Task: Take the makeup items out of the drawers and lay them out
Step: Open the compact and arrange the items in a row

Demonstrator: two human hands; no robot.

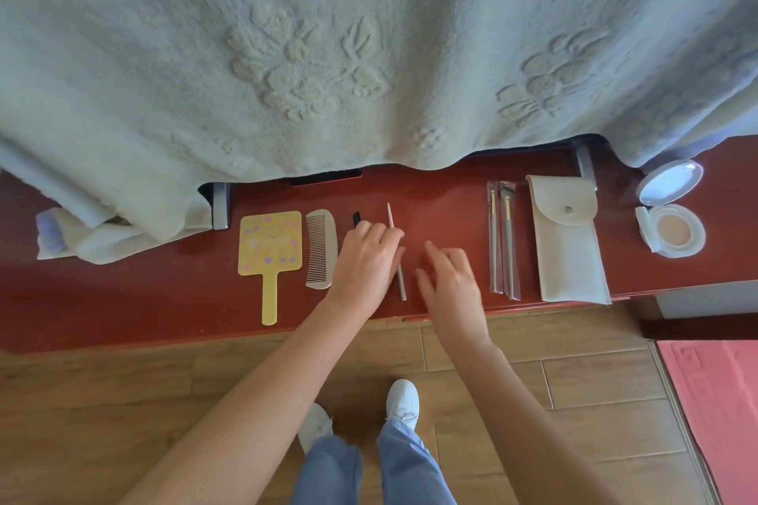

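— What are the hands doing?

— The left hand [365, 258] lies palm down with its fingers bent over a small black item [356, 217]; only the item's far tip shows, and I can't tell whether the hand grips it. The right hand [451, 279] hovers just beside it, fingers loosely spread, holding nothing.

— And between them?

— A thin pink pencil [402, 283] lies on the red-brown tabletop [123, 299], running under the left fingertips.

— The other makeup things?

— They lie in a row on the same top. Left of the hands are a pale comb [322, 248], then a yellow hand mirror [268, 246]. To the right are two sleeved brushes [510, 246], a beige snap pouch [568, 254], and an open powder compact [672, 236] well apart at the end.

— Behind?

— A pale blue blanket [328, 53] hangs over the table's far edge.
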